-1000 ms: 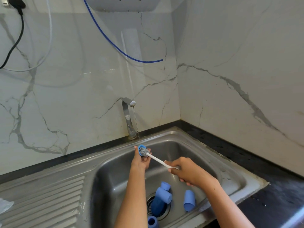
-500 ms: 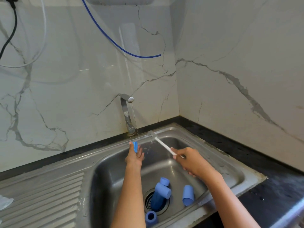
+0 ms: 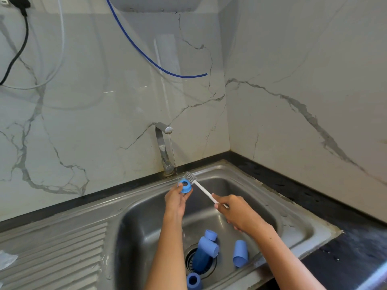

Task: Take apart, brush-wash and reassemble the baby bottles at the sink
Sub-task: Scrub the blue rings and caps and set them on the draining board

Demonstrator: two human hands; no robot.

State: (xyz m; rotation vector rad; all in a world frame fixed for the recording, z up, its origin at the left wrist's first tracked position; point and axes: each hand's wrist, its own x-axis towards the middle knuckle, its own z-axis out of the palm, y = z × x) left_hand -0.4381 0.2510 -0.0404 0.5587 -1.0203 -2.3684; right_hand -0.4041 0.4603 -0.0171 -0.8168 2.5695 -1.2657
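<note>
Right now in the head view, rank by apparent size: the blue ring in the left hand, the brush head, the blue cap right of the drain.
1. Blue cap, though nearer the camera.
2. Blue ring.
3. Brush head.

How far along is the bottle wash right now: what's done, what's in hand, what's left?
Done: disassembly, judging by separate blue parts lying in the sink. In hand: the left hand holds a blue collar ring under the running tap, while the right hand holds the brush beside it. Left: the bottle body over the drain, the cap and other pieces, then reassembly.
</note>
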